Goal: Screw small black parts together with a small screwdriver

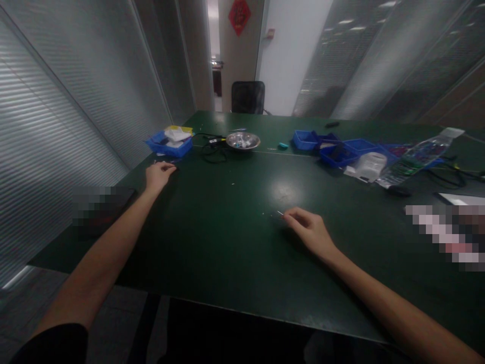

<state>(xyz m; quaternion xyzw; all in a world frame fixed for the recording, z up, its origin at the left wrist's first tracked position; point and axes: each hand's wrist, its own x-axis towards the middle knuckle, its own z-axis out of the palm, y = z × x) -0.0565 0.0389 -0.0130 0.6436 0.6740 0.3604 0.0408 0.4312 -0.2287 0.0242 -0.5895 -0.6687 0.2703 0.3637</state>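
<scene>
My right hand (311, 228) is low over the green table, thumb and fingers pinched on a thin, shiny pin-like piece (280, 213) that points left. Its exact kind is too small to make out. Tiny light specks (263, 214) lie on the table just left of its tip. My left hand (158, 176) reaches out near the table's left edge, fingers closed together, in front of a blue bin (172, 147) holding white crumpled material and a yellow item. Whatever is between the left fingertips cannot be made out.
A metal bowl (243, 147) with small parts stands mid-table beside a black cable (214, 159). A teal piece (283, 145) lies right of it. Blue trays (303, 140), a white container (371, 166) and a lying clear plastic bottle (417, 156) occupy the right side. A chair (248, 96) stands beyond.
</scene>
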